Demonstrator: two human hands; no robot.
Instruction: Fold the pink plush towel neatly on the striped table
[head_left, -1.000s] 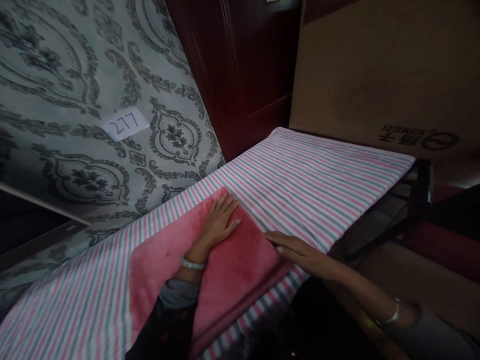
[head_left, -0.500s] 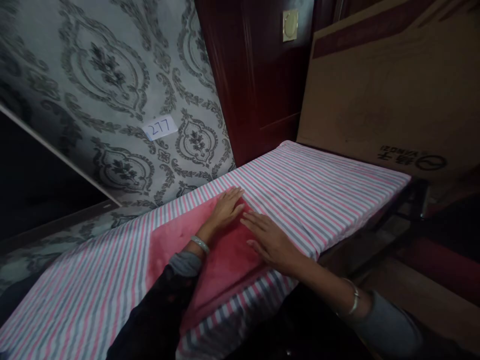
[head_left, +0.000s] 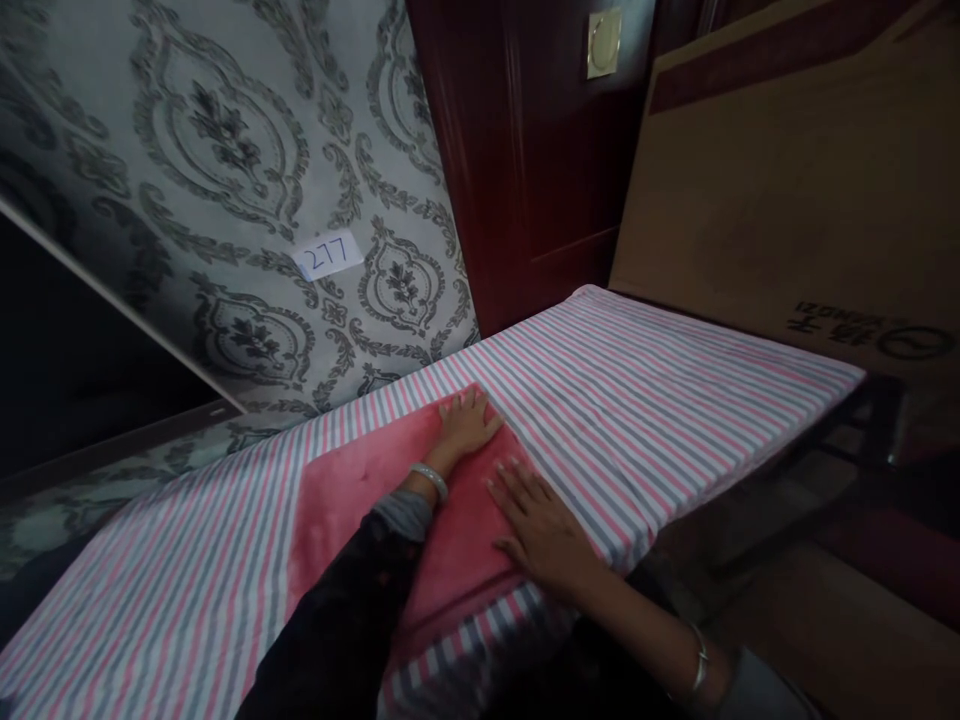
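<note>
A pink, plush-looking cloth point(head_left: 345, 510) lies flat on a bed or bench covered by a striped sheet point(head_left: 615, 380) in pink, grey and white. My left hand point(head_left: 466, 425) rests on the cloth by its far corner, palm down with the fingers spread. Closer to me, my right hand point(head_left: 541, 520) lies on the cloth's right edge, fingers stretched out and slightly apart. Neither hand grips anything. Part of the cloth is hidden under my hands and left forearm.
Patterned wallpaper point(head_left: 225, 150) runs along the far side, with a paper label point(head_left: 330, 255) reading 277. A dark red door or panel point(head_left: 525, 150) stands behind. At the right leans a large cardboard box point(head_left: 787, 190). A dark panel point(head_left: 82, 350) is at left.
My right hand has come down and slightly nearer, onto the cloth's right edge. My left hand has shifted a little, uncovering the far corner. The view has turned slightly left.
</note>
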